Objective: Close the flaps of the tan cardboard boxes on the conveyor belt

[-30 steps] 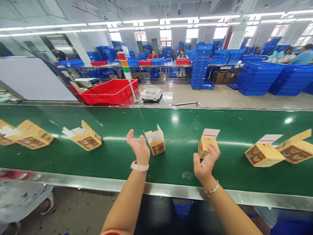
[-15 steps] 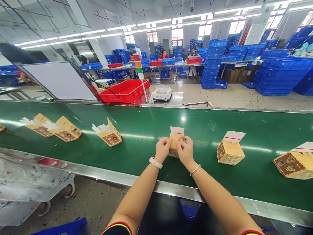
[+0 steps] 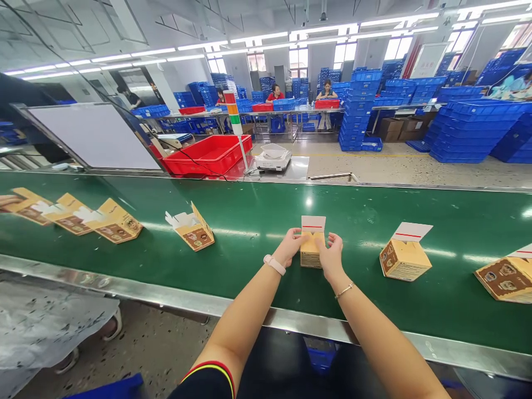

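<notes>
A small yellow-and-brown carton (image 3: pixel 312 259) stands on the green conveyor belt before me. Its white lid flap (image 3: pixel 313 223), marked with a red line, points up at the back, and the yellow top flaps are folded in. My left hand (image 3: pixel 290 246) holds the carton's left side, thumb on the top. On the opposite side my right hand (image 3: pixel 331 254) grips it, thumb on the top and the other fingers bent along the right edge. The hands partly cover the top and sides.
To the right, one carton (image 3: pixel 405 259) with its lid up and another carton (image 3: pixel 505 279) sit on the belt (image 3: pixel 249 277). Leftward stands an open-topped carton (image 3: pixel 195 235), then several more. A co-worker's hand (image 3: pixel 7 202) touches one at the far left. A metal rail (image 3: pixel 233 309) edges the belt.
The carton and both my hands have shifted right, as have the other cartons on the belt. My right fingers have spread more. A co-worker's hand and a further carton have come in at the left.
</notes>
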The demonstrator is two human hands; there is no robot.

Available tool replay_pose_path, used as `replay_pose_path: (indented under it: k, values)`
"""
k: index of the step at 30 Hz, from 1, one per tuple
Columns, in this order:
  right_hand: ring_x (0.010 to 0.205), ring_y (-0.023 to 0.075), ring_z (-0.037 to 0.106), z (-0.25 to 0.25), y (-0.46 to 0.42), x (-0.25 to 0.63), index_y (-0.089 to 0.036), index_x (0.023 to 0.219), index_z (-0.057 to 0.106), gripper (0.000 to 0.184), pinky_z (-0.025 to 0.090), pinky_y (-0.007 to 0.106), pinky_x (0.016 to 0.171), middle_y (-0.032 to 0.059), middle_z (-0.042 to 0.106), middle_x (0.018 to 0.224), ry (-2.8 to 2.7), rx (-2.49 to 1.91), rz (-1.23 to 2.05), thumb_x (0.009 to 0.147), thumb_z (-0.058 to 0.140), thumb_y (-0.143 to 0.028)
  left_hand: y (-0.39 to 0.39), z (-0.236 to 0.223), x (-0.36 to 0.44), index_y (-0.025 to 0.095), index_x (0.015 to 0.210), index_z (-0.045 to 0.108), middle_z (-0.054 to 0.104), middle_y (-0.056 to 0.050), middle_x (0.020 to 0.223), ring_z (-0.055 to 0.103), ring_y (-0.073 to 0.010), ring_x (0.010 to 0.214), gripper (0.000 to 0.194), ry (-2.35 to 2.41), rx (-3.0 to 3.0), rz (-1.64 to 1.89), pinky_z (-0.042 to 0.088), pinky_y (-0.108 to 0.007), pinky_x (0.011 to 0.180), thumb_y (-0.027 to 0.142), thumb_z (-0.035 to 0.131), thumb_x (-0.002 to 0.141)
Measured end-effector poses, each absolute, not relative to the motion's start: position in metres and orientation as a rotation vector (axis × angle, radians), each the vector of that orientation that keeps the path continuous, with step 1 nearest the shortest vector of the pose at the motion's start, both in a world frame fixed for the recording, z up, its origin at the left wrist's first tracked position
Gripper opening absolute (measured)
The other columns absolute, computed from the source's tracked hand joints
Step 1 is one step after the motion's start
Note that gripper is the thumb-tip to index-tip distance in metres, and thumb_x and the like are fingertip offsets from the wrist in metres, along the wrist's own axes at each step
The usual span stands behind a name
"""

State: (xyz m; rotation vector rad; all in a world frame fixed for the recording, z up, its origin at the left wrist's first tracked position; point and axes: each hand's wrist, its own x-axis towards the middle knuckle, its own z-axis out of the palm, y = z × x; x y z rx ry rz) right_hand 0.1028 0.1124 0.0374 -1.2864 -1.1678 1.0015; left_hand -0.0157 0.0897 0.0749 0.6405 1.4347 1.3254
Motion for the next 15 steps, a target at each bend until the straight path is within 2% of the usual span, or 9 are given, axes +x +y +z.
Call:
replay_pose_path:
  k: [2, 3, 6, 8, 10, 12, 14, 15]
  values:
    - [0.123, 0.0272, 0.041, 0.043, 0.099, 0.111, -0.023, 0.106, 0.039, 0.047, 0.034, 0.05, 0.108, 0.0104, 0.042, 0.122, -1.208, -1.23, 0.816, 0.068, 0.059, -0.043, 0.09, 0.074, -0.023, 0.018, 0.096, 0.053, 0.065, -0.006, 0.094, 0.06, -0.0144, 0.08, 0.019, 1.467, 0.616, 1.421, 0.04, -0.024, 0.063, 0.03, 0.062, 0.082]
    - [0.124, 0.0276, 0.04, 0.045, 0.091, 0.115, -0.024, 0.107, 0.039, 0.047, 0.032, 0.05, 0.109, 0.0104, 0.042, 0.123, -1.266, -1.159, 0.696, 0.069, 0.059, -0.044, 0.091, 0.073, -0.027, 0.019, 0.094, 0.053, 0.065, -0.005, 0.095, 0.059, -0.0132, 0.081, 0.017, 1.49, 0.599, 1.475, 0.039, -0.023, 0.063, 0.033, 0.057, 0.085]
    - [0.11, 0.0252, 0.054, 0.045, 0.066, 0.12, -0.027, 0.101, 0.045, 0.032, 0.045, 0.046, 0.099, 0.0077, 0.051, 0.111, -1.592, -0.746, 0.386, 0.074, 0.059, -0.036, 0.09, 0.07, -0.036, 0.018, 0.087, 0.052, 0.061, 0.0, 0.087, 0.056, -0.0094, 0.076, 0.011, 1.54, 0.569, 1.612, 0.038, -0.021, 0.063, 0.029, 0.051, 0.088]
    - [0.094, 0.0203, 0.062, 0.042, 0.051, 0.118, -0.027, 0.096, 0.048, 0.016, 0.053, 0.037, 0.085, 0.0051, 0.058, 0.098, -1.849, -0.444, 0.351, 0.081, 0.052, -0.027, 0.087, 0.067, -0.036, 0.018, 0.078, 0.052, 0.056, 0.002, 0.075, 0.052, -0.008, 0.067, 0.013, 1.539, 0.583, 1.656, 0.038, -0.021, 0.061, 0.029, 0.053, 0.086]
    - [0.078, 0.0162, 0.065, 0.035, 0.038, 0.112, -0.027, 0.092, 0.05, 0.011, 0.054, 0.027, 0.069, 0.0027, 0.063, 0.085, -2.026, -0.282, 0.386, 0.085, 0.043, -0.024, 0.08, 0.064, -0.033, 0.019, 0.069, 0.05, 0.05, 0.004, 0.062, 0.047, -0.0082, 0.057, 0.023, 1.518, 0.605, 1.651, 0.038, -0.022, 0.056, 0.036, 0.06, 0.08]
    - [0.061, 0.0137, 0.063, 0.025, 0.03, 0.106, -0.026, 0.09, 0.052, 0.014, 0.051, 0.022, 0.054, -0.0001, 0.064, 0.072, -2.096, -0.326, 0.376, 0.087, 0.038, -0.025, 0.072, 0.061, -0.03, 0.02, 0.064, 0.051, 0.049, 0.004, 0.056, 0.045, -0.01, 0.051, 0.036, 1.49, 0.629, 1.617, 0.037, -0.024, 0.05, 0.048, 0.072, 0.065]
    - [0.057, 0.014, 0.062, 0.016, 0.025, 0.1, -0.024, 0.094, 0.055, 0.017, 0.05, 0.022, 0.054, 0.0001, 0.065, 0.07, -2.223, -0.451, 0.512, 0.088, 0.04, -0.029, 0.066, 0.056, -0.028, 0.02, 0.06, 0.053, 0.051, 0.005, 0.052, 0.045, -0.0117, 0.05, 0.044, 1.461, 0.689, 1.591, 0.039, -0.025, 0.048, 0.054, 0.079, 0.047]
    - [0.057, 0.0135, 0.062, 0.012, 0.025, 0.097, -0.022, 0.1, 0.055, 0.019, 0.051, 0.021, 0.055, 0.0, 0.065, 0.07, -2.218, -0.585, 0.578, 0.088, 0.042, -0.029, 0.063, 0.054, -0.029, 0.02, 0.061, 0.056, 0.051, 0.005, 0.051, 0.046, -0.0125, 0.05, 0.043, 1.453, 0.736, 1.572, 0.041, -0.026, 0.048, 0.053, 0.079, 0.045]
